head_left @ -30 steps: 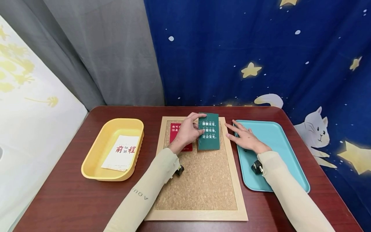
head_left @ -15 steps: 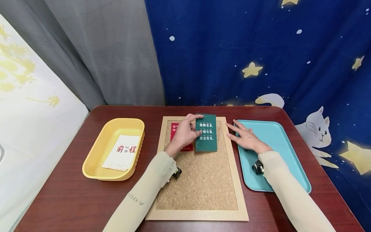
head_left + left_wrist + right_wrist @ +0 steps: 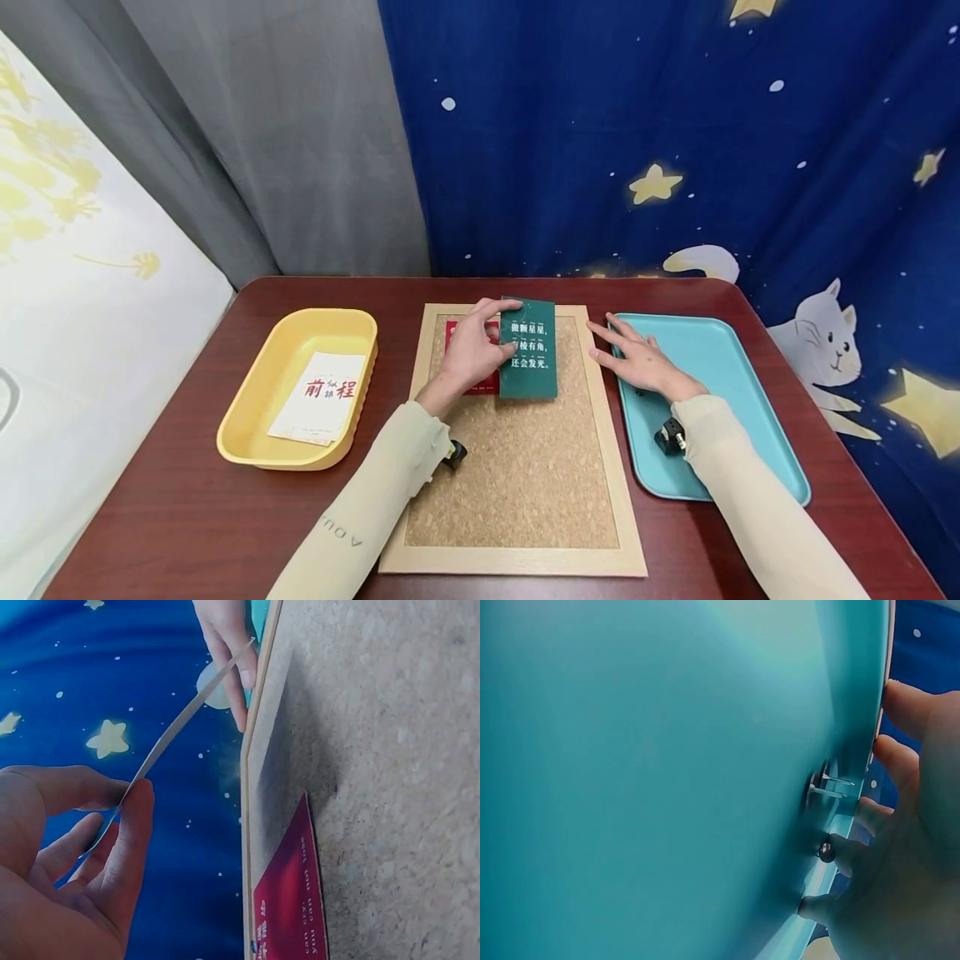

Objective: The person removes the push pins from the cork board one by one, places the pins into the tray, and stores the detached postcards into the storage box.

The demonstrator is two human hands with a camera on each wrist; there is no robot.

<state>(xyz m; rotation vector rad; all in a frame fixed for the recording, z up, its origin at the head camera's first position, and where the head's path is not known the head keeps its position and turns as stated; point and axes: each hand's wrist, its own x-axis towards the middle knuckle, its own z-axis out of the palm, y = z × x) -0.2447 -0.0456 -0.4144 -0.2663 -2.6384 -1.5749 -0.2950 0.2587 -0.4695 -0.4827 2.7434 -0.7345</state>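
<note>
You're apparently positioning the green card (image 3: 531, 350), pinched in your left hand (image 3: 472, 352) above the corkboard (image 3: 517, 475); next likely calls for lowering it. Your right hand (image 3: 647, 364), fingers spread, flanks the corkboard.

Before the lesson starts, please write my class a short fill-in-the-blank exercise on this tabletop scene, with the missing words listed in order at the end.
1. The green card is in the grip of the person's ____ hand.
2. In the head view, the light blue tray is to the ____ of the corkboard.
3. The card lying flat on that board is coloured ____.
4. The white card lies inside the ____ bin.

Missing words: left; right; red; yellow.
</note>
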